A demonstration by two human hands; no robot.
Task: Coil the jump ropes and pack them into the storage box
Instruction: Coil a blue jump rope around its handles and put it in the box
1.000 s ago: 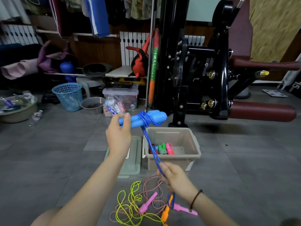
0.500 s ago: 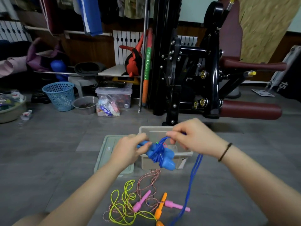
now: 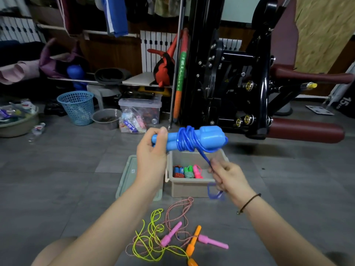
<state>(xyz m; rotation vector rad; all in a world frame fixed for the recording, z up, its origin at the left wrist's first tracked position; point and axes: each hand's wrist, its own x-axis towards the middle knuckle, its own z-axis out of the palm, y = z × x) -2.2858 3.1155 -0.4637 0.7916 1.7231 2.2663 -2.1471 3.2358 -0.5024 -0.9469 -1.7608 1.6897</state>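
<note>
My left hand (image 3: 151, 156) grips the two blue handles (image 3: 209, 136) of a jump rope, held level above the beige storage box (image 3: 189, 187). Blue cord (image 3: 187, 139) is wound several turns round the handles. My right hand (image 3: 227, 178) pinches the loose end of that cord lower right, over the box's right side; a short loop hangs under it. Inside the box lie three coiled ropes (image 3: 187, 171): red-blue, green, pink. On the floor in front lie a yellow cord with orange handles (image 3: 194, 239) and a pink-handled striped rope (image 3: 170, 235), tangled together.
The box's lid (image 3: 126, 177) lies flat to the box's left. A black exercise machine (image 3: 230, 77) with maroon pads stands behind. A blue basket (image 3: 77, 107), metal bowl (image 3: 106, 119) and clear tub (image 3: 141, 109) sit back left on the grey tiled floor.
Half a second ago both hands were low over the box, the right passing cord over the handles. Now the left hand has lifted the bundle level, and the right has dropped, pulling the shorter cord end.
</note>
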